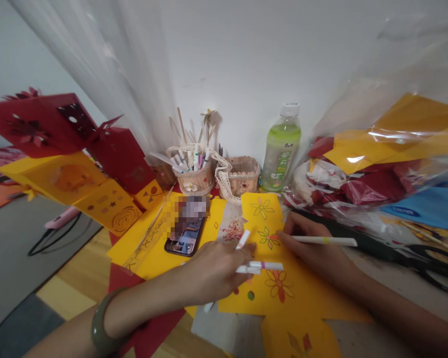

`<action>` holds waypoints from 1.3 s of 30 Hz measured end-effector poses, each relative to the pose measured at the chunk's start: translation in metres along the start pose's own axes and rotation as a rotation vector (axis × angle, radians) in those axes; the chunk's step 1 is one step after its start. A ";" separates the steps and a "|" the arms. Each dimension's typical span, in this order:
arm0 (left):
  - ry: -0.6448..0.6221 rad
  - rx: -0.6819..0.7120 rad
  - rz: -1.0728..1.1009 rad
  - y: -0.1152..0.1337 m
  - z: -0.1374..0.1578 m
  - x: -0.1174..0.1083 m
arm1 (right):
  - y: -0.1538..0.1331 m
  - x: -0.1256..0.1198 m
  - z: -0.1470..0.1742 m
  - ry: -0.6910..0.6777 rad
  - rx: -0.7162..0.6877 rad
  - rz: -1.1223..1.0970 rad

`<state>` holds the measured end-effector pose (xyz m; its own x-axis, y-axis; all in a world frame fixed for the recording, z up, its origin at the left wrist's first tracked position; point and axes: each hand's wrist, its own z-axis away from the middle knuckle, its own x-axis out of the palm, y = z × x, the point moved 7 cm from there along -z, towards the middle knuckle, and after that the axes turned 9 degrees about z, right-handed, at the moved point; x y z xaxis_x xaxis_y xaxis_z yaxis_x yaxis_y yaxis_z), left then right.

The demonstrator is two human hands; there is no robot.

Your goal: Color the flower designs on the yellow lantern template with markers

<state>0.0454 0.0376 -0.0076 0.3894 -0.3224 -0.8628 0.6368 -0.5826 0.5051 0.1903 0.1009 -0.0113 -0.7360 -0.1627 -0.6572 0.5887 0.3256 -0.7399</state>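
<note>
Yellow paper cutout (302, 283) lies on the table under both hands, middle flower (269, 238) part orange. Right hand (308, 241) is pinching a white marker (330, 240) at it; left hand (218, 266) is loosely curled, spare markers (271, 266) between its fingers. Looks like petal colouring, so the next stroke needs a steady tip. Phone (188, 231)'s beside the left hand.

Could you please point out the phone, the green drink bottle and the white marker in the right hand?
Phone (189, 227): head view, middle of its screen.
Green drink bottle (281, 151): head view, middle of its body.
White marker (326, 240): head view, the barrel part sticking out from the right hand (314, 256).
</note>
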 end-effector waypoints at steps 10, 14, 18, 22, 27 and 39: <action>-0.008 -0.022 0.009 0.002 -0.001 -0.003 | -0.001 0.002 0.001 -0.021 0.017 -0.008; -0.009 -0.033 0.026 0.001 0.000 -0.003 | 0.000 0.000 0.000 0.000 0.015 0.017; -0.006 -0.022 0.041 0.002 0.000 -0.003 | 0.002 0.001 0.001 -0.009 0.000 0.031; 0.005 -0.023 0.053 0.001 -0.001 -0.004 | 0.002 0.000 0.001 0.011 -0.011 0.033; 0.033 -0.009 0.076 0.000 0.000 -0.003 | 0.001 0.000 0.000 0.011 -0.025 0.030; 0.040 -0.039 0.163 -0.002 0.000 -0.002 | 0.000 0.000 0.001 0.010 -0.003 -0.002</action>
<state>0.0434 0.0393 -0.0066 0.5153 -0.3800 -0.7682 0.5882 -0.4951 0.6395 0.1907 0.0997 -0.0113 -0.7405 -0.1546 -0.6540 0.5861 0.3276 -0.7410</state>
